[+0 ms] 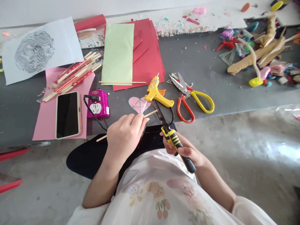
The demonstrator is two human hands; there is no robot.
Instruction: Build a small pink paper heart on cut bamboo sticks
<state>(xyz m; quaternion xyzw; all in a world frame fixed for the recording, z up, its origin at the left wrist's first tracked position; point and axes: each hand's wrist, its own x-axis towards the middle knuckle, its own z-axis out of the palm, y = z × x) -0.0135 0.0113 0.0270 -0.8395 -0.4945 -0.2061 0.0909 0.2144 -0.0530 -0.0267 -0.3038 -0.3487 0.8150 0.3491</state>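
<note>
My left hand (pixel 125 132) is closed round a thin wooden stick (pixel 152 113) that runs from lower left to upper right over my lap. My right hand (pixel 187 151) grips the yellow-and-black handles of a pair of cutters (pixel 172 139). Their dark jaws (pixel 157 112) reach up to the stick's right end. Just beyond, a yellow glue gun (pixel 156 93) rests on the grey table (pixel 234 90) over a pink paper heart (pixel 136 103).
Red-and-yellow scissors (pixel 192 100) lie right of the glue gun. A phone (pixel 67 115) on pink paper, a magenta power socket (pixel 98 104), wrapped chopsticks (pixel 70 78), red and green paper sheets (pixel 131 53) and a printed drawing (pixel 35 51) lie left. Craft clutter (pixel 260 53) fills the far right.
</note>
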